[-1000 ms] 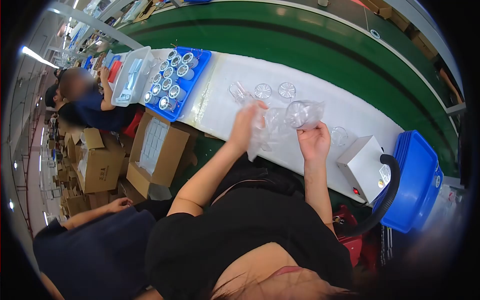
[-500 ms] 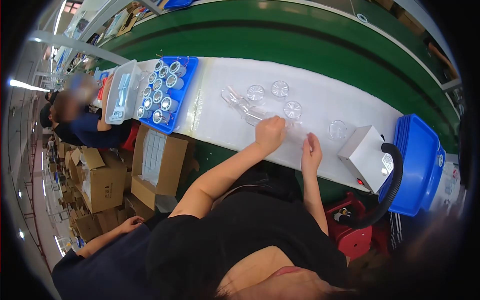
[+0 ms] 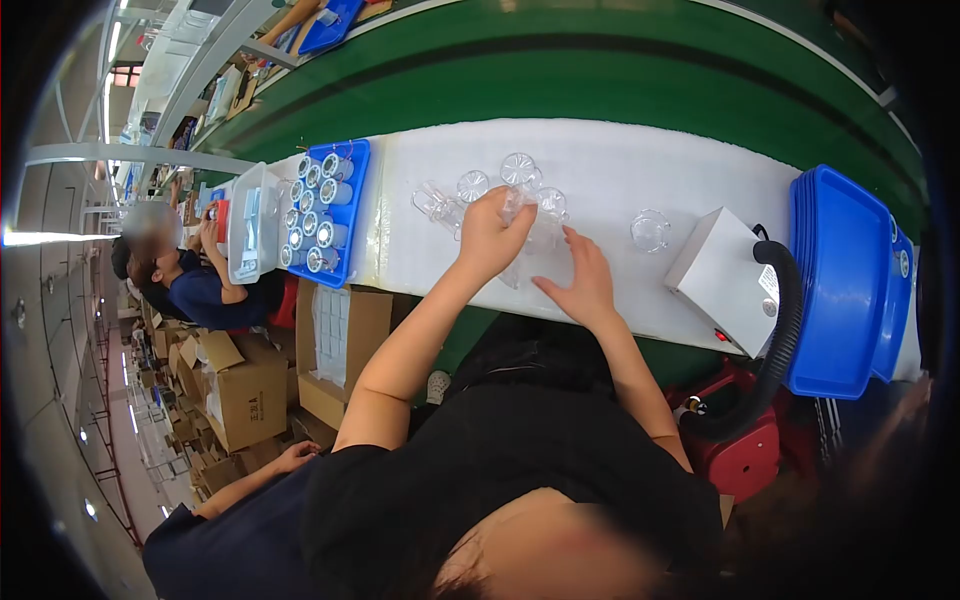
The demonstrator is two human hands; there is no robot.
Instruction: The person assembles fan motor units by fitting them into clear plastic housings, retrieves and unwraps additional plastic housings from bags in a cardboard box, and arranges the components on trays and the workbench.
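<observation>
My left hand [image 3: 490, 235] is closed on the edge of a clear plastic bag [image 3: 528, 232] that lies on the white mat [image 3: 620, 170]. My right hand [image 3: 580, 285] rests flat beside it with fingers spread, fingertips touching the bag. Clear round plastic pieces sit just beyond my hands: one [image 3: 473, 185] at the left, one [image 3: 520, 168] further back, one [image 3: 552, 203] by the bag. A clear tube-shaped piece [image 3: 435, 203] lies left of my left hand. Another clear cup [image 3: 649, 230] stands alone at the right.
A white box device [image 3: 722, 280] with a black hose [image 3: 775, 340] sits right, beside stacked blue trays [image 3: 845, 280]. Left are a blue tray of cylindrical parts [image 3: 322, 215] and a white bin [image 3: 250, 222]. A green conveyor [image 3: 600, 70] runs behind. Cardboard boxes [image 3: 335, 340] and a co-worker [image 3: 190, 285] are left.
Both hands came down from holding the bag and a clear piece in the air to the mat. My right hand let go and now lies flat.
</observation>
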